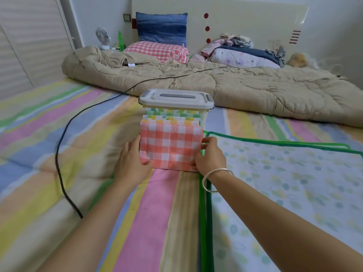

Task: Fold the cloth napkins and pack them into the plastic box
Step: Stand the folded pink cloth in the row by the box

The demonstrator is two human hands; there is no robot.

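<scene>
The left hand [133,163] and right hand [211,156] pinch the side edges of the folded pink napkin [170,146], just near of the plastic box [204,116]. The person should keep the edges squared and probably lift the lid [176,95] first.

Napkin [170,147] before box [176,104], between left hand [132,163] and right hand [210,157].

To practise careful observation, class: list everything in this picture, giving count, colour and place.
checked napkin: one, orange-white, held before the box
plastic box: one, clear, grey-lidded, centre
folded napkins: several, green-yellow checks, at box front
dotted cloths: at least two, green-edged, right
cable: one, black, left
quilt: one, beige, behind box
pillows: two, blue above pink-checked, far back
left hand: one, grips napkin's left edge
right hand: one, grips napkin's right edge
</scene>
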